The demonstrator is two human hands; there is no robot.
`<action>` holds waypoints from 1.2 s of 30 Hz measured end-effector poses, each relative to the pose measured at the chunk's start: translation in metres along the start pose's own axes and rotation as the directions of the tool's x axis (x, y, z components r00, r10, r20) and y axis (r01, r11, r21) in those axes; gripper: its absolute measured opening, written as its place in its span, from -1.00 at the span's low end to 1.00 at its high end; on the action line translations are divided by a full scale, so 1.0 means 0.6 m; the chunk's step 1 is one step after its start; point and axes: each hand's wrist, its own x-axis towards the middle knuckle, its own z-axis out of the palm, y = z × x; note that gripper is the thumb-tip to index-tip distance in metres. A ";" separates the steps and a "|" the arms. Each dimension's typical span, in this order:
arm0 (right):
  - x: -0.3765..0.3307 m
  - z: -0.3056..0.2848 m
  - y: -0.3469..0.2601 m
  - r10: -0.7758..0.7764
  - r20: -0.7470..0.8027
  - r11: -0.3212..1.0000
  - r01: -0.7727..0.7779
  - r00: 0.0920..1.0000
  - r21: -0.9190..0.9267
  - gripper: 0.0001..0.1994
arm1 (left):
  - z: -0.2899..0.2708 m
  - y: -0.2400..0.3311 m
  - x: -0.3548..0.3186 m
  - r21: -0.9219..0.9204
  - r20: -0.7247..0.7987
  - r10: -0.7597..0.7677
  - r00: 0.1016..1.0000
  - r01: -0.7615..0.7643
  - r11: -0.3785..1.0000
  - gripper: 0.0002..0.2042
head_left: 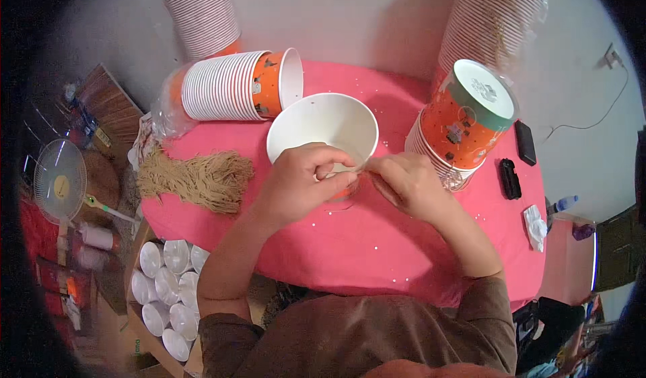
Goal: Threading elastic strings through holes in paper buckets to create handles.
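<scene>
A white-lined paper bucket [323,119] stands upright on the pink tablecloth, its mouth facing up. Just over its near rim, my left hand [303,179] is closed, thumb and forefinger pinched together. Close beside it, my right hand [410,184] also pinches, fingertips nearly meeting the left ones. Whatever lies between the fingers is too small to make out. A thin strand seems to trail below them on the cloth. Left of my left hand lies a bundle of tan strings [198,179]. To the right stands an upside-down stack of orange buckets [457,129] with a green-edged base on top.
At the back left, a nested stack of buckets [225,88] lies sideways, partly in clear plastic. Taller stacks [202,14] rise behind. A black phone-like object [525,142], a black case [510,179] and a crumpled tissue [535,228] sit at right. A box holds clear cups [167,284].
</scene>
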 end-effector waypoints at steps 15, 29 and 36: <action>0.020 -0.063 -0.036 -0.107 0.070 0.950 0.123 0.992 -0.289 -0.83 | 0.016 0.011 -0.009 0.303 -0.034 0.422 0.906 -0.393 0.868 -0.89; 0.007 -0.118 -0.023 -0.113 -0.039 0.937 0.093 0.993 -0.337 -0.79 | 0.040 -0.014 -0.072 0.487 -0.197 0.406 0.893 -0.270 0.830 -0.73; 0.008 -0.112 -0.048 0.000 -0.141 0.996 -0.013 0.990 -0.089 -0.82 | 0.059 -0.024 -0.090 0.423 -0.261 0.215 0.941 -0.089 0.902 -0.80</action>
